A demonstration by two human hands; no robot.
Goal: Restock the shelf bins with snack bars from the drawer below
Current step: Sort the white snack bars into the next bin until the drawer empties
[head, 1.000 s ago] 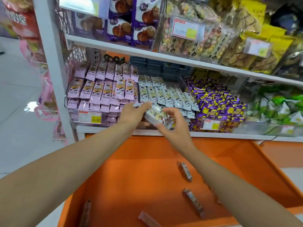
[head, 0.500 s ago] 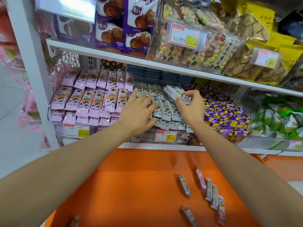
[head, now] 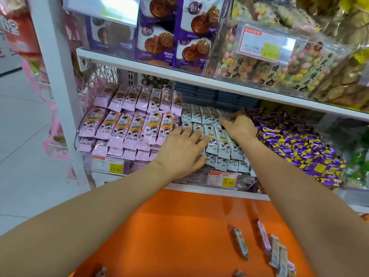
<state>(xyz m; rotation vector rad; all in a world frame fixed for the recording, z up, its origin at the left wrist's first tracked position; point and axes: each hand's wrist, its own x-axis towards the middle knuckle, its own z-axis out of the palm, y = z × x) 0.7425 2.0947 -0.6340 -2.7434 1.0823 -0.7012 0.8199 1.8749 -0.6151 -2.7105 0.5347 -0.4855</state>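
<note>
the left grip point(head: 183, 150) lies flat on the white bars point(head: 219, 148) in the middle bin, fingers straight and spread, holding nothing and pressing the rows down. the right grip point(head: 239, 127) is at the back row of the same bin with its fingers bent over the wrappers. whether it pinches a bar or only pushes, i cannot tell. pink bars point(head: 127, 126) fill the bin on the left, purple sweets point(head: 295, 144) the one on the right. loose bars point(head: 276, 250) lie in the orange drawer point(head: 169, 226) below, towards its right side.

the bars look light and slim, in slick film that will likely slide over its neighbours. the filling is probably crumbly, so a hard squeeze is unwise. best taken across the long sides near the middle, a few side by side, not by the floppy crimped ends. the tilted rows could slip forward, so a flat palm to steady them makes sense.
</note>
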